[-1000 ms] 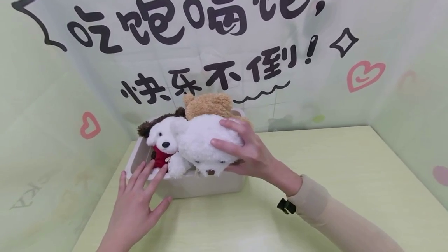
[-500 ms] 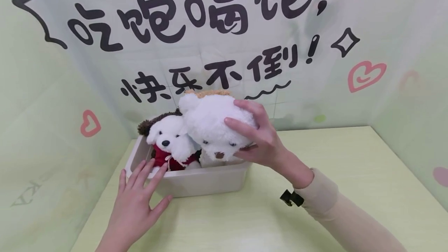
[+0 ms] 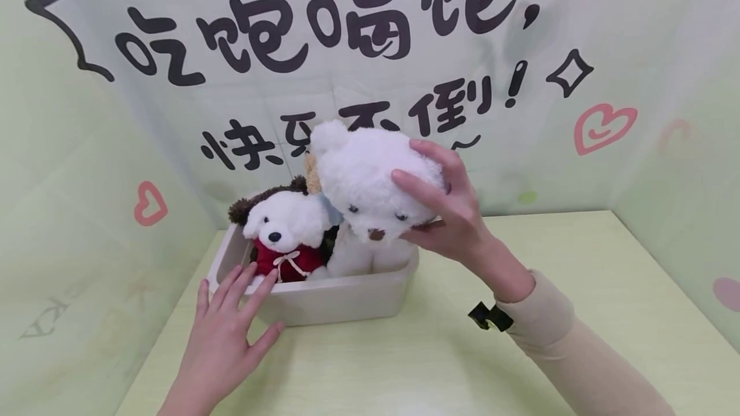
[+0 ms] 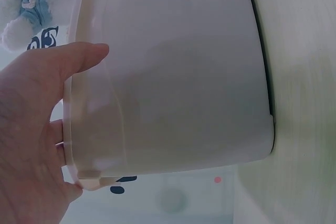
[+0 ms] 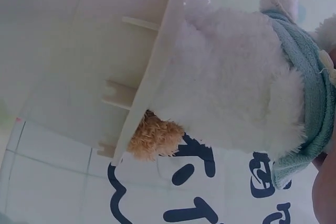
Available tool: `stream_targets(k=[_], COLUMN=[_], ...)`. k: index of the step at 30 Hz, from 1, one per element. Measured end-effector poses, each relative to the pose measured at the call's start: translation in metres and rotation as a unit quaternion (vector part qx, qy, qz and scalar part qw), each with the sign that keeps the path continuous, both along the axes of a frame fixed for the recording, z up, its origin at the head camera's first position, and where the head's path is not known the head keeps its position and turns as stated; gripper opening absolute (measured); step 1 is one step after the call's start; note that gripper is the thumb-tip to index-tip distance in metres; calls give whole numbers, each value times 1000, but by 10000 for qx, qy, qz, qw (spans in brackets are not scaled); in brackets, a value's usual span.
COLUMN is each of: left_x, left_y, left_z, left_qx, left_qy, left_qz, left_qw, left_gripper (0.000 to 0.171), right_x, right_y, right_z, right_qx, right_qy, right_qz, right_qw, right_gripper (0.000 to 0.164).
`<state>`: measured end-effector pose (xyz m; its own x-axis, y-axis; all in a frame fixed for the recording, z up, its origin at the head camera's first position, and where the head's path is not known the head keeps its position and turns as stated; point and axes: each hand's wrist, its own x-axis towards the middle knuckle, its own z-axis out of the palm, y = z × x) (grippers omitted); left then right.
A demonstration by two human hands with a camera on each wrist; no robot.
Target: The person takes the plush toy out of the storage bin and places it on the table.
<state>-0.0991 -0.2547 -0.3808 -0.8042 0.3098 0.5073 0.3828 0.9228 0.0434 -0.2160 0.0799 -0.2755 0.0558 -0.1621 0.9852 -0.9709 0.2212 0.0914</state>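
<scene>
My right hand [image 3: 453,210] grips a white plush bear [image 3: 370,162] by the head, thumb under its face and fingers spread over the top. The bear is upright above the right part of a white plastic bin [image 3: 347,303], its lower body behind the rim. A blue scarf [image 5: 310,82] circles its neck in the right wrist view. At the bin's front left corner, my left hand [image 3: 222,332] holds the rim, fingers over the inner side and thumb [image 4: 89,59] against the outer wall. Beside the bear, a white plush dog [image 3: 286,220] in a red top sits in the bin.
Behind the dog is a dark brown plush [image 3: 245,207]. A tan plush [image 3: 313,175] is mostly hidden by the bear. The bin stands on a pale green table [image 3: 520,352], close to a back sheet [image 3: 260,88] with black lettering and side sheets around.
My right hand has lifted the white bear up and to the right, tilting it upright. More of the dog's red top shows now. My left hand has stayed at the rim.
</scene>
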Motion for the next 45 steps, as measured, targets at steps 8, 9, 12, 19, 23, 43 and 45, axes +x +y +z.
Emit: stream_targets(k=[8, 9, 12, 19, 23, 43, 45], left_x=[-1, -1, 0, -1, -1, -3, -2], left_y=[-1, -1, -1, 0, 0, -3, -2], left_z=[-1, -1, 0, -2, -1, -3, -2], left_qx=[-19, -16, -9, -1, 2, 17, 17], left_qy=[14, 15, 12, -13, -24, 7, -15], left_qz=[7, 8, 9, 6, 7, -42, -34], left_qw=[10000, 10000, 10000, 10000, 10000, 10000, 10000], left_gripper=[82, 82, 81, 81, 81, 76, 78], right_x=[0, 0, 2, 3, 3, -3, -3], right_y=[9, 10, 11, 19, 26, 60, 66], right_z=[18, 19, 20, 24, 30, 43, 43], right_qx=[-1109, -1164, -1268, -1448, -1659, -2719, -2773], right_qy=[85, 87, 96, 70, -15, -1, -82], right_qz=[-26, -37, -81, -311, -469, -600, -640], right_qw=[9938, 9932, 9918, 9890, 9850, 9605, 9586], right_gripper=[43, 43, 44, 45, 43, 48, 47])
